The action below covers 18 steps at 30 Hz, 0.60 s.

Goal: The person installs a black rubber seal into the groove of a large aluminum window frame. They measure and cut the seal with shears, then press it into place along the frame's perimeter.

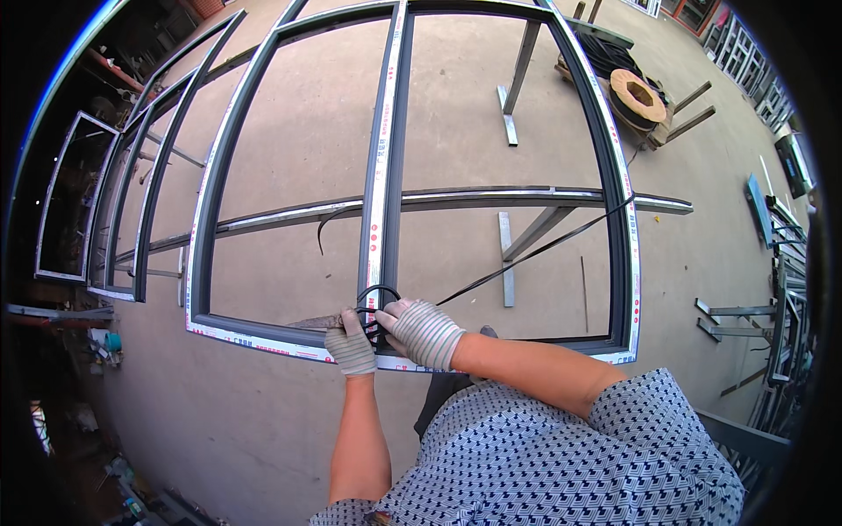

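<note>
A large window frame in dark grey, covered with printed white film, lies flat in front of me. At the near end of its middle bar, both my gloved hands are close together. My left hand has its fingers pinched on a black rubber strip. My right hand closes on the same strip, which loops up over the bar and runs off to the right across the frame. Beside my left hand, a tapered grey-brown tool points left; its other end is hidden by my fingers.
A metal support rail crosses beneath the frame, on legs. A spool of black strip stands on a pallet at the far right. More frames stand at left; metal profiles lie at right. A loose strip end hangs by the rail.
</note>
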Available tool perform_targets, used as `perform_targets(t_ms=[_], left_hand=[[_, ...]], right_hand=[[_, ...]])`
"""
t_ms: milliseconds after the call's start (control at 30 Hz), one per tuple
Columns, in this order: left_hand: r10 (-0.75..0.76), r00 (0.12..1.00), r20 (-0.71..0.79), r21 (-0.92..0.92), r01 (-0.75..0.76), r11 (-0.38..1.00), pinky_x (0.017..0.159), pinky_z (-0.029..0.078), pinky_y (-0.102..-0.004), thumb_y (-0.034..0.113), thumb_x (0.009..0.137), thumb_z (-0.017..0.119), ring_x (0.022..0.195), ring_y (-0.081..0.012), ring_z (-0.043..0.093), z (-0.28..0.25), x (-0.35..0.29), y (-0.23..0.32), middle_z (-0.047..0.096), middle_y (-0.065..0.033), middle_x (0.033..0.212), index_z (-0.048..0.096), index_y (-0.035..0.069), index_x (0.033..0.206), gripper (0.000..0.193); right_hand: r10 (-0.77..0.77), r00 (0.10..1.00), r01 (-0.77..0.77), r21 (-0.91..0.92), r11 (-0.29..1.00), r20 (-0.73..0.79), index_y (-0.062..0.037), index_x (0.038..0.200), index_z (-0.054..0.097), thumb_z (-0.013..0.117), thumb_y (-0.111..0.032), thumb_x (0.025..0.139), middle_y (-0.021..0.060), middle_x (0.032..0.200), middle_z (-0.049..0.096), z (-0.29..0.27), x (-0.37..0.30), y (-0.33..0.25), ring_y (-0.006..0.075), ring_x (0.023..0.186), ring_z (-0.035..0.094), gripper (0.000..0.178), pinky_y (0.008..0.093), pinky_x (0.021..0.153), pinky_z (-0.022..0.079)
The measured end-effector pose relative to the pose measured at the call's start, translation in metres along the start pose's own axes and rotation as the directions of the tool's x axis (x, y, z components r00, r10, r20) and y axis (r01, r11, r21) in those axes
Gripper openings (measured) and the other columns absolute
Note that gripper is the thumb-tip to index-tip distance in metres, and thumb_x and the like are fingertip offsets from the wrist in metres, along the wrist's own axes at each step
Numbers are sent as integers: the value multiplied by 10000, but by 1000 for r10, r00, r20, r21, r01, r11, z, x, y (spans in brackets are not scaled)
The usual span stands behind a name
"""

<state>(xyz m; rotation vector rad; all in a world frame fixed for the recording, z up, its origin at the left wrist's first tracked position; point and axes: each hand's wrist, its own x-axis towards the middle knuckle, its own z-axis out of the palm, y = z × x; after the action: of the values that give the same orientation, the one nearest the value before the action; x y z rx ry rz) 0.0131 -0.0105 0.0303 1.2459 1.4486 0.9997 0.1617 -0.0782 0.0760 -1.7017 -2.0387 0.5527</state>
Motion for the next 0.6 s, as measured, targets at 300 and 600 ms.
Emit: perform_targets(t_ms=[300,600], left_hand=[[163,971,178,-32,-160,987,644,454,-353,301,1001,546,705,-157,536,23,-53,29,610,-58,743,613,-7,850,350],[275,817,506,-219,-186,958,634,429,-274,359,1018,547,731,-97,501,39,-62,63,534,4,771,549,6,1109,364]], right_hand=[[162,983,-177,223,959,86,20,1040,597,703,-119,791,220,1034,639,-40,-20,0,374,1004,627,304,438,889,521],[534,835,-412,492,767,-134,-5,1034,579,708,-222,860,206,884,662,-40,-56,6,404,870,659,307,419,736,526]])
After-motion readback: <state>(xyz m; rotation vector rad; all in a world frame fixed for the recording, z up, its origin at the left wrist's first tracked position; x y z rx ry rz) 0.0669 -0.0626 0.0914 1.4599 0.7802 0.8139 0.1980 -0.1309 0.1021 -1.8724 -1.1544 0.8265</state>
